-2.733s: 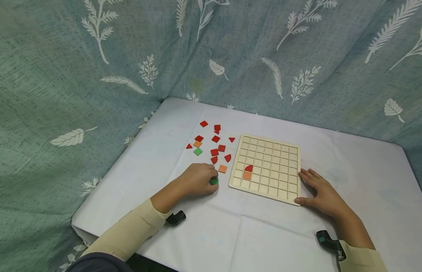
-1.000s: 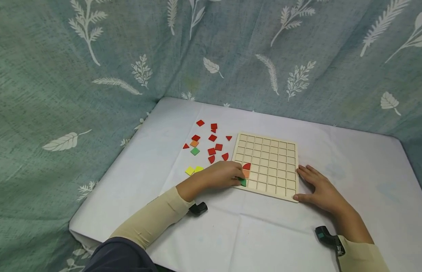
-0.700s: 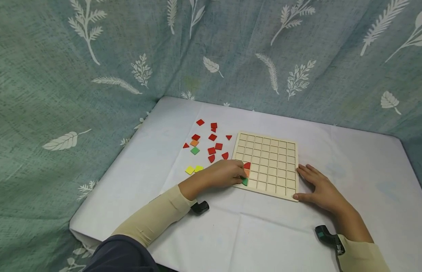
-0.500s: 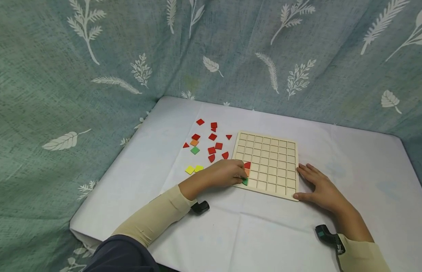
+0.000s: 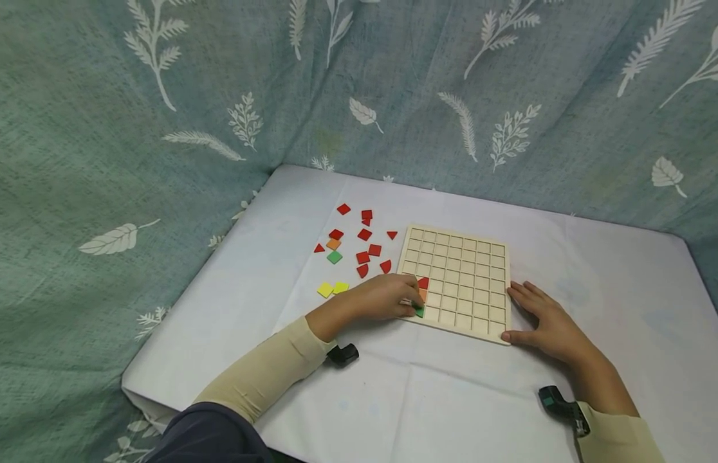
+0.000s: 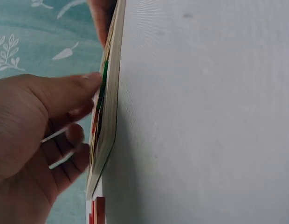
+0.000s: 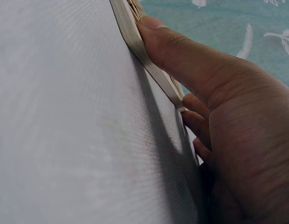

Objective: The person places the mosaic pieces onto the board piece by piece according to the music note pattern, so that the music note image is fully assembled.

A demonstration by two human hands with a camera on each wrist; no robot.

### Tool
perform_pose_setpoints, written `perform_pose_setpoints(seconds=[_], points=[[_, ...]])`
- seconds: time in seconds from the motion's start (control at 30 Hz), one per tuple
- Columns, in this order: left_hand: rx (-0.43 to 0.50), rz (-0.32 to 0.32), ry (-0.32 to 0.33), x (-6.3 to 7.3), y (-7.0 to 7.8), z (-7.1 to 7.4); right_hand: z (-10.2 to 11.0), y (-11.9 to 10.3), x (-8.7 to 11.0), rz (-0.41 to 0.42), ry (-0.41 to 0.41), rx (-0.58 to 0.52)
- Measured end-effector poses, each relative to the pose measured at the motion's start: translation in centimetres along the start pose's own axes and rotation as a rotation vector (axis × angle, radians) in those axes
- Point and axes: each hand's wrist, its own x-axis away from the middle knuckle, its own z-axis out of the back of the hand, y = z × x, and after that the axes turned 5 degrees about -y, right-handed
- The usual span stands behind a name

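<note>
Grid board (image 5: pixel 464 273): pale wood, square, divided into small recessed cells; lies flat, right of centre in the head view, edges askew to the frame.
Green tile (image 5: pixel 419 312): thin, largely hidden; at the board's lower left; whether fully seated, cannot be told.

We can read no text, label, brand, number or sign anywhere in our three views; on the black right wrist device (image 5: pixel 558 406) we see pale marks, too small to make out.
</note>
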Motion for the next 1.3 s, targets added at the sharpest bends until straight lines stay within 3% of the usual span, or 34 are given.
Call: perform_pose_setpoints(seconds=[0.17, 0.57, 0.8, 1.03, 1.3], points=[[0.019, 0.003, 0.027, 1.0, -0.6, 0.3, 0.0, -0.1, 0.0, -0.005, -0.003, 0.001], [-0.014, 0.144, 0.092, 4.9, -3.4, 0.7, 0.1, -0.2, 0.0, 0.003, -0.006, -0.009], [0.03, 0.208, 0.14, 6.8, -4.7, 1.8, -0.2, -0.3, -0.1, 0.007, 0.008, -0.003], [0.078, 0.303, 0.144, 7.6, -6.5, 2.9, -0.3, -0.4, 0.1, 0.007, 0.007, -0.007], [0.133, 0.354, 0.179, 7.5, -9.0, 3.2, -0.3, -0.3, 0.1, 0.026, 0.01, 0.001]])
